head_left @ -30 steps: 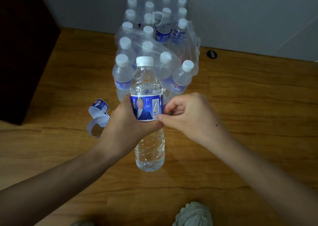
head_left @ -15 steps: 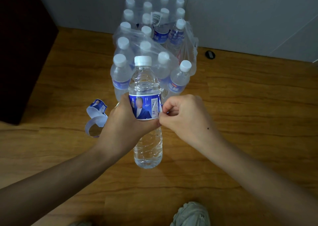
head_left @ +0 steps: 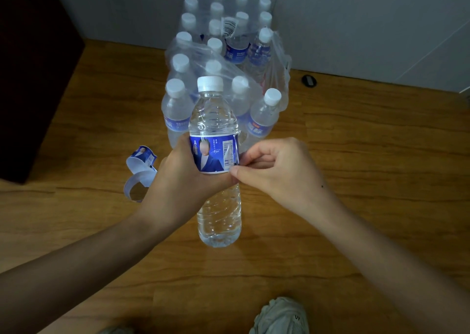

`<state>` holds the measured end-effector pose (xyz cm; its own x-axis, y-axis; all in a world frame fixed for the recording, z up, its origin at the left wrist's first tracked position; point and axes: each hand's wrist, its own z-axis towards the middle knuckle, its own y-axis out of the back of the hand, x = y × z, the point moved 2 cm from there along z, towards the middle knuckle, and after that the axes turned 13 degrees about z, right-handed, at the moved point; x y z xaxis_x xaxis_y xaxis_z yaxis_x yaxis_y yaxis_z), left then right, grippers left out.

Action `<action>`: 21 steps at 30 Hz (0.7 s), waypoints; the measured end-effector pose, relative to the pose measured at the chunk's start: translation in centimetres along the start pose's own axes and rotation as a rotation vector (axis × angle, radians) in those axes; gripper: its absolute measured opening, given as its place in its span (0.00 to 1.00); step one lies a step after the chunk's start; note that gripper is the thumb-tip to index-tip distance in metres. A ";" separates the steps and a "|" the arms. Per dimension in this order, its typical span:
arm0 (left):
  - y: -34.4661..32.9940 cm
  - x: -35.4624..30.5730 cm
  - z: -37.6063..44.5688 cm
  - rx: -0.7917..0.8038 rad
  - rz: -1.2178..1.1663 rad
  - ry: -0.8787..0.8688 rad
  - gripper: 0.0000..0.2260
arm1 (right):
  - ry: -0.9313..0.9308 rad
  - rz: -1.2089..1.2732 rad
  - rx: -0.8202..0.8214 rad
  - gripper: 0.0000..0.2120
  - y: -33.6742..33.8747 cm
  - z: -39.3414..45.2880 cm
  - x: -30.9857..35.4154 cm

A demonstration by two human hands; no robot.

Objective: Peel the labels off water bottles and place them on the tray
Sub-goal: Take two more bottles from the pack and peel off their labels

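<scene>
Wood-grain floor (head_left: 368, 155), grey wall (head_left: 356, 28), dark cabinet (head_left: 30, 79) left.

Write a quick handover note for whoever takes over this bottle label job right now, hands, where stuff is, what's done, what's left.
Left hand: wrapped around the bottle, holding it upright above the floor.
Right hand: fingertips pinched at the right edge of the label, which is still around the bottle.
Done: one peeled label lies curled on the floor, left of the left hand.
Left: finish peeling this label, then do the bottles in the torn plastic pack behind. No tray is in view, so nothing shows as placed on it.
</scene>
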<state>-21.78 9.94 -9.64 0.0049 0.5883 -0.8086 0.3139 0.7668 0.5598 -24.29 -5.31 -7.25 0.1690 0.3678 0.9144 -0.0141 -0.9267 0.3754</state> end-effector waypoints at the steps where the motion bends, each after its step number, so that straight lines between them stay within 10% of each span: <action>1: 0.0 0.0 -0.1 -0.006 0.019 -0.003 0.26 | 0.005 -0.033 0.001 0.05 -0.1 0.0 0.2; 21: -0.3 0.0 0.3 -0.138 0.200 -0.012 0.27 | 0.143 -0.336 -0.094 0.08 -1.9 0.5 1.0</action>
<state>-21.61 9.64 -9.81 0.0660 0.7297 -0.6805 0.1730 0.6633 0.7281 -23.60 -3.22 -7.17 0.0399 0.6631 0.7475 -0.0726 -0.7442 0.6640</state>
